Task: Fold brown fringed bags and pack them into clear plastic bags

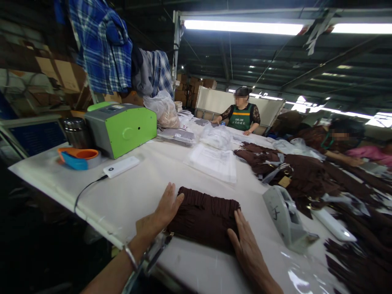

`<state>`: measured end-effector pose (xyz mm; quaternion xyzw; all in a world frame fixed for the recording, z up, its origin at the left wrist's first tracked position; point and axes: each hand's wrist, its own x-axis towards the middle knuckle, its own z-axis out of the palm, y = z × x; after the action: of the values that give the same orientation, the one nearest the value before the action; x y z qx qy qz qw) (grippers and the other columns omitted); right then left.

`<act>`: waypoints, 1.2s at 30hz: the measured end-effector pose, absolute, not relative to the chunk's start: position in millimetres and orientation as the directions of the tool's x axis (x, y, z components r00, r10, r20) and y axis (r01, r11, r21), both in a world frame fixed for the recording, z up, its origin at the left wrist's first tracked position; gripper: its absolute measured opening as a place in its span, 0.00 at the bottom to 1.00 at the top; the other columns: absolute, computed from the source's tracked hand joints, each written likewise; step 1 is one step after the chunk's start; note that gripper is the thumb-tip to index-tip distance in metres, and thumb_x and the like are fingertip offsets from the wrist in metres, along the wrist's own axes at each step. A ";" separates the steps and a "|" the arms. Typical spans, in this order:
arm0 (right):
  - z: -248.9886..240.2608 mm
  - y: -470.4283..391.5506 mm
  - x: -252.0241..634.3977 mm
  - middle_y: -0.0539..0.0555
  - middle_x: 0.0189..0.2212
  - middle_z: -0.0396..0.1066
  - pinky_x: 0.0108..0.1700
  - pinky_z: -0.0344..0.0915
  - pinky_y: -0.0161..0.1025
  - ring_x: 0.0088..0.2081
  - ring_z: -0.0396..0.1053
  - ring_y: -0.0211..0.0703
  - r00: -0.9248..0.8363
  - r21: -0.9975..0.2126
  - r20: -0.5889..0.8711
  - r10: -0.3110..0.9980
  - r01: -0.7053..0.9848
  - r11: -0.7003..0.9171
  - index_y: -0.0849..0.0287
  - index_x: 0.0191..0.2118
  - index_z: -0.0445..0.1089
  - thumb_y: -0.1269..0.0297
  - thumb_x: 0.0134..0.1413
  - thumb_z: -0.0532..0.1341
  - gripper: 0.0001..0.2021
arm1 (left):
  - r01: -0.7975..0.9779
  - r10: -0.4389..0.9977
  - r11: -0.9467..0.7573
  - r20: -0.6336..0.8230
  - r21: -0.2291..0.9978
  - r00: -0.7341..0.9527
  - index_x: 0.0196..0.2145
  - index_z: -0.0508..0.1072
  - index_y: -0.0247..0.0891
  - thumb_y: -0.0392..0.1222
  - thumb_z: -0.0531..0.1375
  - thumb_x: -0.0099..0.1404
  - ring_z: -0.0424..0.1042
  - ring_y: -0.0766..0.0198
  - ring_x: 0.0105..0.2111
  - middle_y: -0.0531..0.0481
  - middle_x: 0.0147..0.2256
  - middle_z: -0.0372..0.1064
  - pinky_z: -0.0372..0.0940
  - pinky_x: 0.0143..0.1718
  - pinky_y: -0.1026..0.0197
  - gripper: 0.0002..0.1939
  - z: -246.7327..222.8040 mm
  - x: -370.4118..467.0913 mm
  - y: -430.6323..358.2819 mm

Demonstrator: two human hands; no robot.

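A dark brown folded garment (203, 218) with gathered, pleated fabric lies flat on the white table in front of me. My left hand (167, 208) rests at its left edge, fingers stretched out and thumb over the fabric. At the garment's right edge lies my right hand (246, 241), its fingers extended and the thumb apart, touching the side. Neither hand grips anything. Near the garment's lower left corner is a small gold-coloured piece, partly hidden by my left wrist.
Right of me stands a grey tape dispenser (283, 218), beside a heap of brown garments (309, 171). A green-and-grey machine (122, 128), a white power bank (121, 166) with a cable and an orange-and-blue tape roll (79, 157) sit left. Stacked plastic bags (212, 161) lie ahead. Co-workers are across the table.
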<state>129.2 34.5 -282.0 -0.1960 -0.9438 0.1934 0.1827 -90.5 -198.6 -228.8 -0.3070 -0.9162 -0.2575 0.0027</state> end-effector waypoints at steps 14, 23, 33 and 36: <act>-262.7 54.3 100.1 0.62 0.68 0.44 0.69 0.38 0.58 0.69 0.37 0.50 -0.901 -0.351 0.251 0.353 0.255 0.901 0.67 0.68 0.47 0.50 0.66 0.46 0.32 | 0.893 0.862 0.401 0.247 0.203 -0.443 0.65 0.52 0.33 0.66 0.45 0.67 0.43 0.48 0.67 0.35 0.66 0.47 0.41 0.66 0.39 0.41 -226.3 -51.4 -142.8; -244.2 43.3 95.2 0.59 0.68 0.45 0.68 0.37 0.60 0.69 0.40 0.51 -0.914 -0.337 0.300 0.274 0.167 0.927 0.62 0.69 0.46 0.51 0.66 0.46 0.31 | 0.715 0.707 0.577 0.196 0.395 -0.679 0.55 0.67 0.41 0.44 0.52 0.69 0.65 0.55 0.55 0.44 0.54 0.68 0.58 0.58 0.52 0.18 -194.8 -97.5 -268.6; -186.4 -146.8 39.9 0.51 0.38 0.75 0.48 0.65 0.42 0.42 0.70 0.42 -0.796 -0.261 0.379 -0.472 -0.582 0.770 0.57 0.39 0.71 0.66 0.62 0.58 0.05 | 0.576 0.650 0.697 -0.038 0.426 -0.759 0.32 0.65 0.40 0.39 0.57 0.53 0.64 0.57 0.39 0.50 0.35 0.66 0.59 0.42 0.57 0.07 -210.6 -99.9 -315.6; -206.1 -190.8 26.5 0.53 0.31 0.74 0.39 0.66 0.44 0.36 0.68 0.46 -0.740 -0.028 0.300 -0.602 -0.638 0.770 0.61 0.36 0.70 0.66 0.59 0.61 0.04 | 0.566 0.656 0.684 -0.049 0.459 -0.753 0.30 0.61 0.41 0.37 0.56 0.49 0.64 0.60 0.36 0.53 0.32 0.65 0.58 0.37 0.60 0.08 -207.2 -105.3 -312.4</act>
<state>26.5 -190.8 -206.1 0.3332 -0.9305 0.0647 0.1381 -105.3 -312.4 -207.2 -0.3353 -0.9116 -0.2131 -0.1054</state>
